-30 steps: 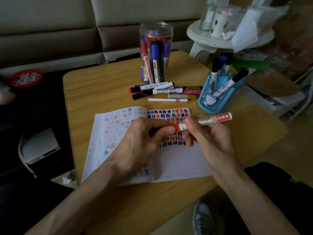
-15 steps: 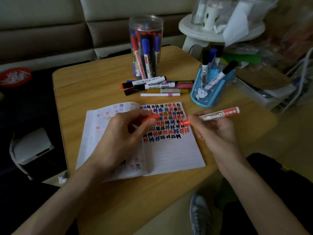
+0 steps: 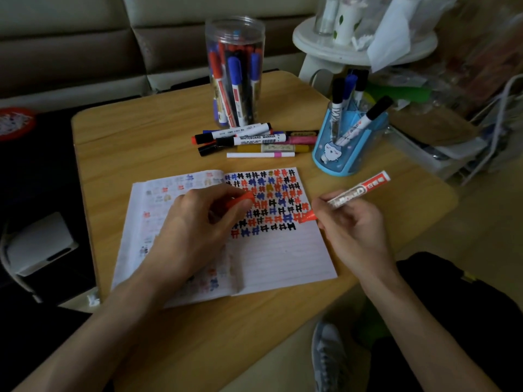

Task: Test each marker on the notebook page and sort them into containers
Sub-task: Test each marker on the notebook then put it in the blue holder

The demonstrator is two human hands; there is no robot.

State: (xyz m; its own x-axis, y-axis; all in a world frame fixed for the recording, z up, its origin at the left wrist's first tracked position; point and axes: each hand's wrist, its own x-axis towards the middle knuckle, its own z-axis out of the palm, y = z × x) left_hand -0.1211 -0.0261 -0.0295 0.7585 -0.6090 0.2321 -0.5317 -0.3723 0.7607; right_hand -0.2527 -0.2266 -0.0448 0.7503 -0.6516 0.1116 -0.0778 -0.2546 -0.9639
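Both hands grip: right hand holds the red marker, tip down-left at the notebook marks; left hand pinches its cap beside them.

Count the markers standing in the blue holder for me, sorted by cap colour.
Black caps: 3
Blue caps: 1
Total: 4 markers in the blue holder

Home, living room. Beige sofa across upper left; small wooden table at centre; white stool upper right, piled with cups and plastic bags.
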